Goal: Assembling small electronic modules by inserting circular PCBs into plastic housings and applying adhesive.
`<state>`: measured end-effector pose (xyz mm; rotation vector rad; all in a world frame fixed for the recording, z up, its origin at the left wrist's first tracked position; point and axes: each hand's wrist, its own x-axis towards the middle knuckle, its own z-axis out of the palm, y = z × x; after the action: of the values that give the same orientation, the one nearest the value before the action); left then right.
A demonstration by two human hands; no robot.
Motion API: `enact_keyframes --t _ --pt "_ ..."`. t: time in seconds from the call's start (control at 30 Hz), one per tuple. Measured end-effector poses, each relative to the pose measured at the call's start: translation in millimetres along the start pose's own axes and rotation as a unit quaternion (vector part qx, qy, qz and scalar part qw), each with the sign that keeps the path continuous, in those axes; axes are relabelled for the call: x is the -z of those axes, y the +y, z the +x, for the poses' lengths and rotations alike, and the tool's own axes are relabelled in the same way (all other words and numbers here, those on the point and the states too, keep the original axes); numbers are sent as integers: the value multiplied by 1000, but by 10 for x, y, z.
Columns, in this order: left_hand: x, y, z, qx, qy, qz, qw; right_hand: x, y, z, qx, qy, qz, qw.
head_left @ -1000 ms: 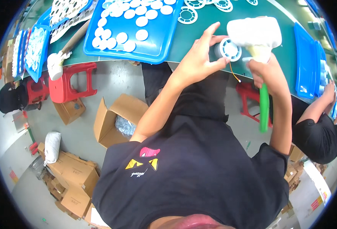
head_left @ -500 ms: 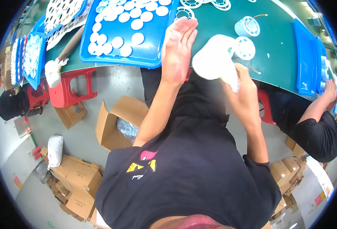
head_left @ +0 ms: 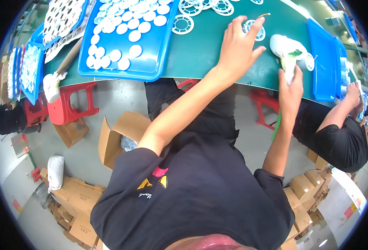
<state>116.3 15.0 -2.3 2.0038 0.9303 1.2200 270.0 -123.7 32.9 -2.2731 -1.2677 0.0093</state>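
Note:
My left hand (head_left: 238, 52) reaches over the green table with its fingers spread. Its fingertips are around a white round housing (head_left: 260, 34) with a slotted ring face, partly hidden behind them; whether they touch it I cannot tell. A short wire sticks out beside this housing. My right hand (head_left: 291, 87) is closed round the wrapped handle of a white mallet-like tool (head_left: 282, 45) with a bulky rounded head and a green patch. A second white housing (head_left: 310, 62) stands just right of the tool's head, partly hidden by it.
A blue tray (head_left: 150, 68) of white discs lies at left. Flat slotted rings (head_left: 182, 25) lie beyond my left hand. Blue trays (head_left: 323, 79) stand at right, near another person's arm (head_left: 338, 110). Red stools (head_left: 265, 106) and an open carton (head_left: 113, 141) are below the table.
My left hand has moved right from beside the disc tray to the far housing. My right hand has carried the mallet-like tool right. The second housing now sits further right.

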Motion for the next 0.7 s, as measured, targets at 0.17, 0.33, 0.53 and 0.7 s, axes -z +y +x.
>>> enact_keyframes --t 0.17,0.33,0.53,0.7 --pt "305 -183 -81 -21 -57 -9 998 -63 -252 10 120 72 -64 988" --pt "950 -185 -370 -52 -113 -19 992 -215 -1007 6 197 -78 228 950" --pt "1037 -228 -621 -41 -86 -44 994 -691 -1314 162 251 -186 343 886" --pt "1020 -263 -689 -28 -89 -30 995 -646 -1298 494 270 -164 311 896"
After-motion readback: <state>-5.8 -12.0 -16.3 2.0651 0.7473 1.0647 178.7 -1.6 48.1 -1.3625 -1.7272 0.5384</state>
